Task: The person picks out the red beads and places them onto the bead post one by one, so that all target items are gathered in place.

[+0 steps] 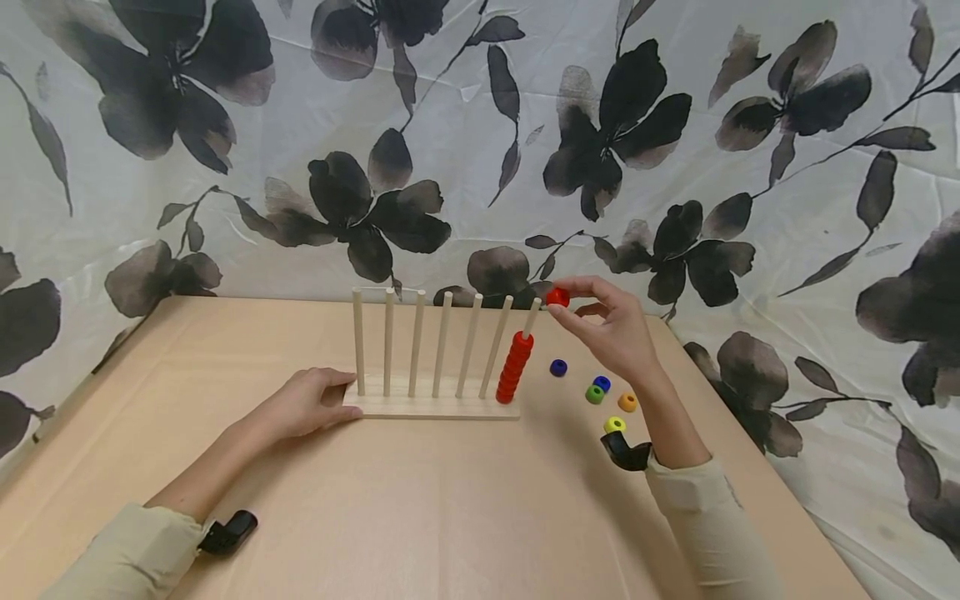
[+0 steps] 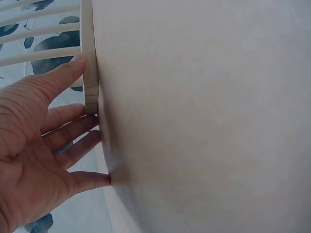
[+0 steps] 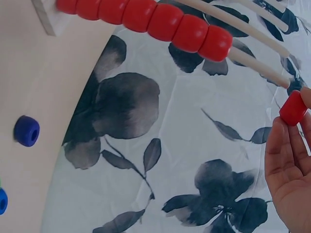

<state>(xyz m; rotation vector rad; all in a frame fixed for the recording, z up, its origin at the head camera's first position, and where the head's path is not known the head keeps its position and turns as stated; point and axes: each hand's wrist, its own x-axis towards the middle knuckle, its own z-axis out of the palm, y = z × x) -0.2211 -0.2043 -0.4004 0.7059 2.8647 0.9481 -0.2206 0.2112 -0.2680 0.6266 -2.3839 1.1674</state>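
A wooden peg stand (image 1: 435, 407) with several upright rods stands on the table. My left hand (image 1: 306, 403) grips the left end of its base; in the left wrist view the thumb and fingers lie at the end of the base board (image 2: 89, 73). Red beads (image 1: 514, 369) are stacked on the rightmost rod, whose upper part is bare. Between thumb and fingers, my right hand (image 1: 611, 329) pinches a single red bead (image 1: 557, 297), just right of that rod's tip. The right wrist view shows this bead (image 3: 293, 108) close to the tip, apart from the stack.
Loose beads lie right of the stand: a dark blue one (image 1: 558, 367), a blue one (image 1: 602, 383) beside a green one (image 1: 595, 394), an orange one (image 1: 627, 402) and a yellow one (image 1: 614, 424). A floral cloth (image 1: 480, 208) hangs behind the table (image 1: 420, 508).
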